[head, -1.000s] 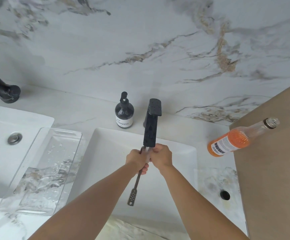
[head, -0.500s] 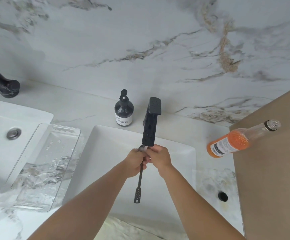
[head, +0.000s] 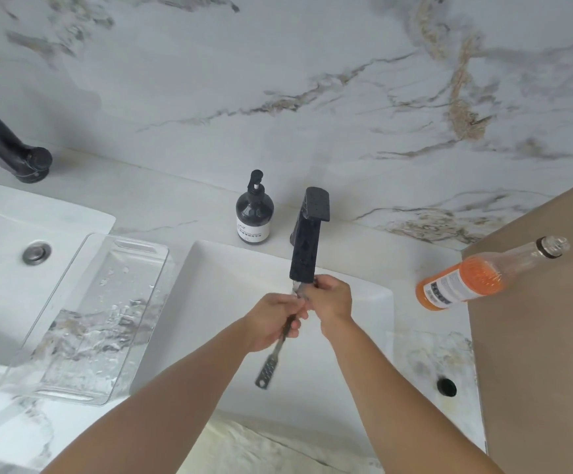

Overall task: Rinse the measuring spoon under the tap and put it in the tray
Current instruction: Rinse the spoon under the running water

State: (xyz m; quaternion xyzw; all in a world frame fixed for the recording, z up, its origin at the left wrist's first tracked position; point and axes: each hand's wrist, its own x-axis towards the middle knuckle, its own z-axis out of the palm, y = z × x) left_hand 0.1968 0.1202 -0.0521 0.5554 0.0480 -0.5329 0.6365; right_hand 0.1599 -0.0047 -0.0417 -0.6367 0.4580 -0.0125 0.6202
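Note:
A metal measuring spoon (head: 271, 362) with a perforated handle is held under the spout of the black tap (head: 307, 244), over the white sink (head: 209, 302). My left hand (head: 273, 319) grips its handle, which points down toward me. My right hand (head: 333, 299) closes around the bowl end right below the spout, hiding the bowl. A clear plastic tray (head: 90, 319) with water drops lies on the counter to the left of the sink.
A dark soap pump bottle (head: 254, 213) stands behind the sink beside the tap. An orange-filled glass bottle (head: 466, 285) stands on the right, next to a brown panel (head: 545, 336). A second sink (head: 4, 268) and black tap (head: 8, 148) are on the far left.
The spoon's handle has swung slightly, first toward vertical and then back leftward, as both hands work around the bowl end under the spout. The hands stay in the same spot.

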